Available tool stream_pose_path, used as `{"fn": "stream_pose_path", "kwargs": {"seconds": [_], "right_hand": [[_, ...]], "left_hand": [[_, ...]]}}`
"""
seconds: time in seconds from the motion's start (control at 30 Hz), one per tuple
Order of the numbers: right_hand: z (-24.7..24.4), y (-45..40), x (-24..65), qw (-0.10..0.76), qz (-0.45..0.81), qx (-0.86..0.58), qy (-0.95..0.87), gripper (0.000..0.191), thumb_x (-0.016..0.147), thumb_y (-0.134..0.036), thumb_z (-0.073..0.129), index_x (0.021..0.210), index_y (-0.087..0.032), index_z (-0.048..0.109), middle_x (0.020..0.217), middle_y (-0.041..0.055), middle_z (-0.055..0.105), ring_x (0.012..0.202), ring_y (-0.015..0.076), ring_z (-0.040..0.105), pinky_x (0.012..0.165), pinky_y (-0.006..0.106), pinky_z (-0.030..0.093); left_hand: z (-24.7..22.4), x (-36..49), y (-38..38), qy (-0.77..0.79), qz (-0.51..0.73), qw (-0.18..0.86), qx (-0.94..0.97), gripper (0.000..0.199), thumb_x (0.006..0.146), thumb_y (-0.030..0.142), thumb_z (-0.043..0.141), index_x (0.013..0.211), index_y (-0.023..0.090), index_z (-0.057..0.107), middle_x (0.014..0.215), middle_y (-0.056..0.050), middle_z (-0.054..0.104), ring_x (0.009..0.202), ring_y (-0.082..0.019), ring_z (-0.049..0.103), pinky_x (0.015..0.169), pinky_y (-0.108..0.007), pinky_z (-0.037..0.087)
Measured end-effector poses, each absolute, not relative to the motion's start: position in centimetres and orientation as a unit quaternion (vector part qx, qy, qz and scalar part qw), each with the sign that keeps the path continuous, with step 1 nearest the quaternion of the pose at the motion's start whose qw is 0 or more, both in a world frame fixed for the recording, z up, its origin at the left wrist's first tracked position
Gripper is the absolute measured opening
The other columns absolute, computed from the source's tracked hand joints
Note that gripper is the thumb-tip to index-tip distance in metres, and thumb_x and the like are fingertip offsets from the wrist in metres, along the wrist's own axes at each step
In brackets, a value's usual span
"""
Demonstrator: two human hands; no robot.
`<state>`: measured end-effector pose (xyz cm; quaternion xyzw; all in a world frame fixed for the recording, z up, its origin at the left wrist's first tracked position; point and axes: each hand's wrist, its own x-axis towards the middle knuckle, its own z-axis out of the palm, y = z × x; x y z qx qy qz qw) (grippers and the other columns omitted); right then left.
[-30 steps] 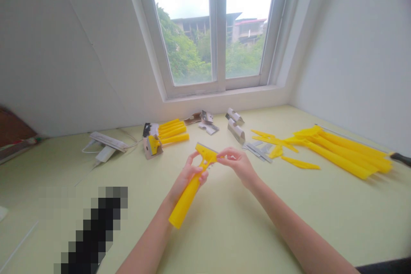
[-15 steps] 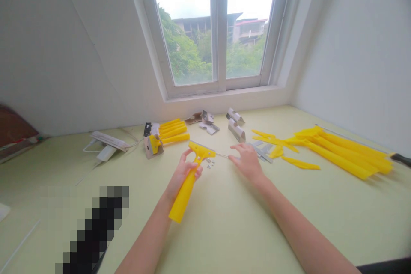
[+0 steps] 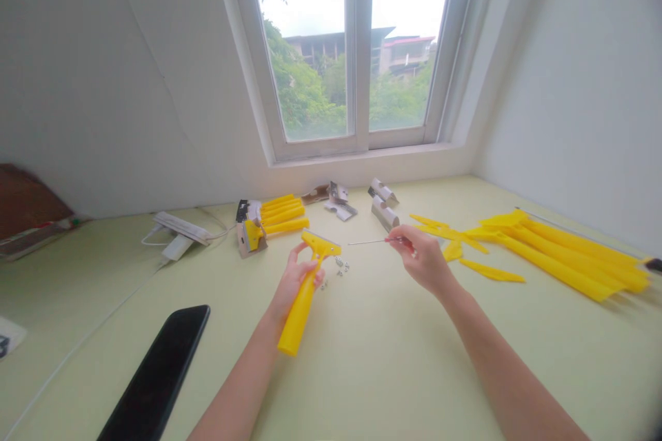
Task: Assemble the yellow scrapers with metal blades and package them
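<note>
My left hand (image 3: 289, 282) is wrapped around the neck of a yellow scraper (image 3: 298, 313), its wide head tilted up and away and its handle pointing back toward me. A metal edge shows along the head. To the right, my right hand (image 3: 423, 258) is closed around the handle of a thin screwdriver (image 3: 368, 242), mostly hidden by the fingers. The bare shaft points left at the scraper head, with a small gap between them. Several small metal fasteners (image 3: 340, 267) lie on the table beside the scraper head.
Behind my left hand lie several yellow scrapers (image 3: 282, 213) in card sleeves. Folded card sleeves (image 3: 385, 210) stand near the window. Loose yellow pieces (image 3: 491, 271) and long yellow handles (image 3: 563, 255) are at right. A phone (image 3: 155, 372) and a power strip (image 3: 181, 226) lie left.
My right hand has drawn right and its fingers have closed around the screwdriver. The shaft has come away from the scraper head. My left hand still holds the scraper.
</note>
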<state>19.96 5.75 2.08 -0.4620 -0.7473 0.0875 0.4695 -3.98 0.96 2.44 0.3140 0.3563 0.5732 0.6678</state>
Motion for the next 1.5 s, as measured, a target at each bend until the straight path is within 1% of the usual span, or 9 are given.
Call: {"fn": "stream_pose_path", "kwargs": {"seconds": [0.17,0.33,0.43,0.67,0.87,1.0,1.27,1.43,1.5], "right_hand": [[1.9,5.2,19.1,0.473,0.093,-0.432,-0.762,0.011,0.079,-0.017,0.044,0.078,-0.021,0.055,0.076,0.0046,0.06,0.07,0.0177,0.055,0.063,0.029,0.042],[1.5,5.1,18.2,0.473,0.086,-0.426,-0.766,0.014,0.08,-0.014,0.042,0.08,-0.021,0.054,0.08,0.0055,0.059,0.077,0.019,0.055,0.069,0.031,0.043],[1.5,5.0,18.0,0.47,0.082,-0.431,-0.766,0.015,0.08,-0.013,0.041,0.081,-0.021,0.054,0.081,0.0062,0.059,0.078,0.0198,0.054,0.07,0.032,0.042],[1.7,4.7,17.8,0.46,0.078,-0.427,-0.775,0.016,0.08,-0.013,0.041,0.08,-0.021,0.054,0.08,0.006,0.059,0.078,0.0195,0.054,0.068,0.031,0.042],[1.7,4.7,17.7,0.461,0.068,-0.426,-0.776,0.016,0.08,-0.012,0.041,0.08,-0.02,0.055,0.08,0.0059,0.059,0.076,0.019,0.054,0.067,0.031,0.042],[1.7,4.7,17.8,0.461,0.06,-0.415,-0.782,0.015,0.08,-0.012,0.042,0.079,-0.02,0.055,0.078,0.0054,0.059,0.075,0.0183,0.055,0.066,0.03,0.043],[2.0,4.4,17.9,0.467,0.043,-0.389,-0.793,0.012,0.081,-0.015,0.046,0.081,-0.02,0.057,0.077,0.0044,0.059,0.075,0.0169,0.055,0.068,0.029,0.044],[2.0,4.3,17.9,0.473,0.039,-0.373,-0.797,0.01,0.081,-0.022,0.05,0.08,-0.02,0.06,0.073,0.0041,0.061,0.071,0.0163,0.056,0.065,0.029,0.045],[1.9,4.3,17.8,0.477,0.04,-0.381,-0.791,0.012,0.081,-0.025,0.05,0.084,-0.02,0.061,0.072,0.0038,0.062,0.068,0.0155,0.056,0.063,0.028,0.044]], "left_hand": [[2.5,-3.8,0.8,0.365,0.573,0.658,0.325,0.057,0.064,0.017,0.062,0.113,0.026,0.034,0.082,-0.002,0.056,0.048,-0.005,0.046,0.047,-0.018,0.033],[2.5,-3.6,0.8,0.362,0.573,0.647,0.348,0.054,0.065,0.017,0.061,0.111,0.025,0.034,0.072,0.002,0.052,0.046,-0.005,0.044,0.048,-0.019,0.032],[2.5,-3.6,0.8,0.362,0.57,0.645,0.357,0.052,0.066,0.017,0.059,0.111,0.025,0.034,0.069,0.003,0.05,0.046,-0.005,0.044,0.049,-0.019,0.032],[2.7,-3.6,0.6,0.357,0.566,0.648,0.364,0.048,0.068,0.015,0.056,0.109,0.025,0.034,0.068,0.004,0.049,0.047,-0.005,0.044,0.049,-0.019,0.032],[2.5,-3.6,0.8,0.354,0.566,0.652,0.36,0.05,0.067,0.014,0.057,0.109,0.026,0.034,0.075,0.003,0.05,0.046,-0.004,0.044,0.049,-0.019,0.031],[2.3,-3.7,0.9,0.356,0.565,0.651,0.361,0.052,0.065,0.015,0.058,0.109,0.027,0.034,0.075,0.003,0.051,0.046,-0.004,0.044,0.049,-0.02,0.031],[2.7,-3.6,0.6,0.37,0.56,0.643,0.369,0.053,0.065,0.017,0.059,0.111,0.026,0.034,0.073,0.003,0.052,0.046,-0.005,0.045,0.05,-0.021,0.031],[2.7,-3.6,0.6,0.377,0.556,0.636,0.381,0.054,0.066,0.018,0.057,0.113,0.025,0.032,0.062,0.005,0.05,0.045,-0.006,0.044,0.05,-0.02,0.03],[2.8,-3.6,0.6,0.376,0.555,0.634,0.385,0.053,0.066,0.018,0.057,0.112,0.024,0.032,0.06,0.005,0.05,0.045,-0.006,0.044,0.05,-0.021,0.03]]}}
